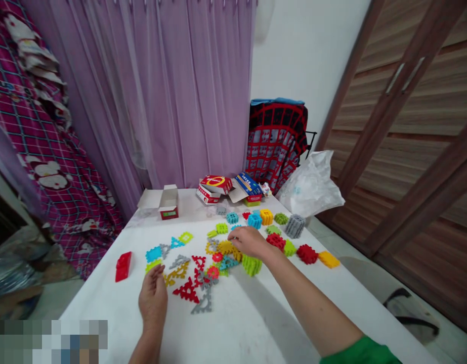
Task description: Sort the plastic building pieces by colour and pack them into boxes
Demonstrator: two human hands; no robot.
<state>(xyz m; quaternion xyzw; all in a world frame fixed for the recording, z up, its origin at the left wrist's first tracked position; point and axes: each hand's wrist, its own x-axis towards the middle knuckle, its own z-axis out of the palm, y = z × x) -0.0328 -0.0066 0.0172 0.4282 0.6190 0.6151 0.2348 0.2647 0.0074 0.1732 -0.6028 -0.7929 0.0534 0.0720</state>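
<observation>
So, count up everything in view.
toy pieces: dozens, mixed colours, across table
block: one, red, table's left
open carton: one, red-white, back left
other cartons: several, red, blue, table's back
table: one, white, centre
bag: one, white, back right
curtain: purple, behind; count unclear
cloths: two, magenta left, red-black behind bag
wardrobe: one, brown, right
floor clutter: uncountable, mixed, far left
sleeve: one, green, lower right
left hand: one, bare, by green piece
right hand: one, bare, at yellow pieces

Toy pieces (186,291) on table (241,328); boxes (217,183) behind pieces, before curtain (203,101); bag (311,187) right of boxes.
</observation>
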